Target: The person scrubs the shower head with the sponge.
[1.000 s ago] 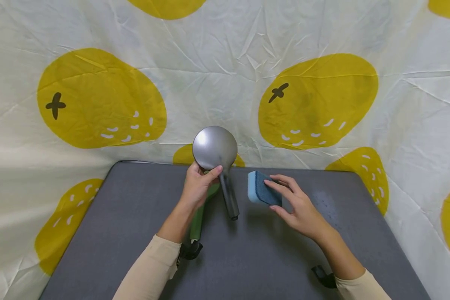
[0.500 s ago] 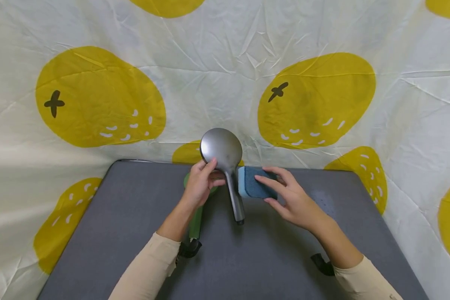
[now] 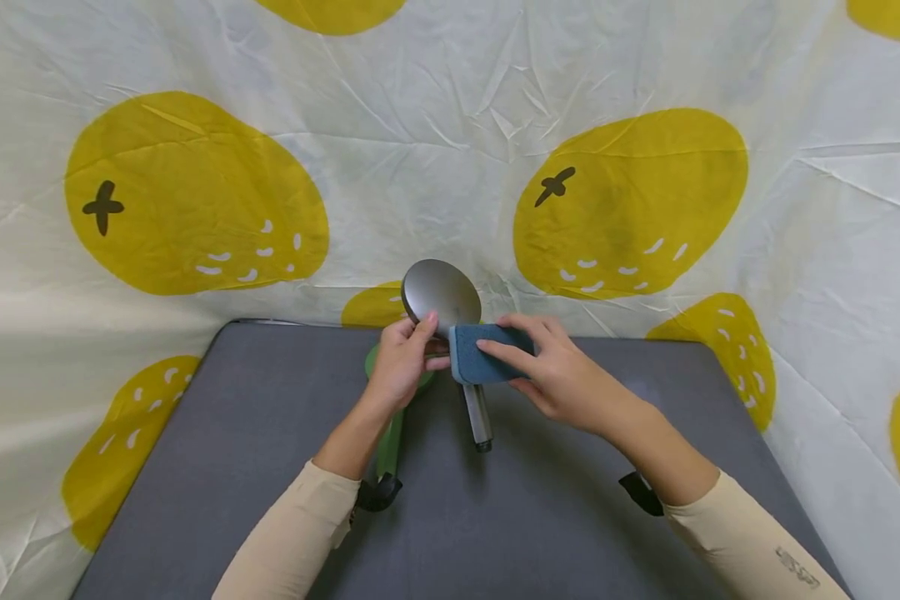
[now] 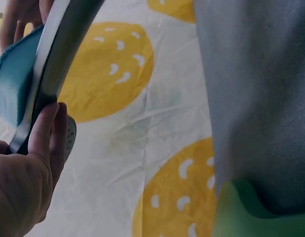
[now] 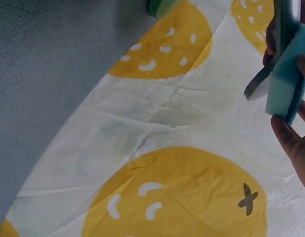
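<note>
A grey shower head (image 3: 441,292) is held up above the table, its round back toward the head camera and its handle pointing down. My left hand (image 3: 401,358) grips it at the neck, thumb on the near side and fingers behind. In my right hand (image 3: 562,367) a blue two-layer sponge (image 3: 487,354) is pinched between thumb and fingers, dark scouring side facing the head camera. The sponge's lighter side (image 5: 281,91) lies against the shower head's handle and covers its upper part in the head view. In the left wrist view, the sponge (image 4: 17,81) touches the handle (image 4: 58,49).
A green object (image 3: 390,442) with a rounded end and a long handle lies on the dark grey table (image 3: 555,533), behind my left forearm. Black wrist straps (image 3: 641,493) hang below the wrists. A white curtain (image 3: 420,167) with yellow fruit prints surrounds the table.
My right hand has brought the sponge leftward and slightly up, from apart to against the shower head's handle. The shower head has shifted slightly right and turned a little.
</note>
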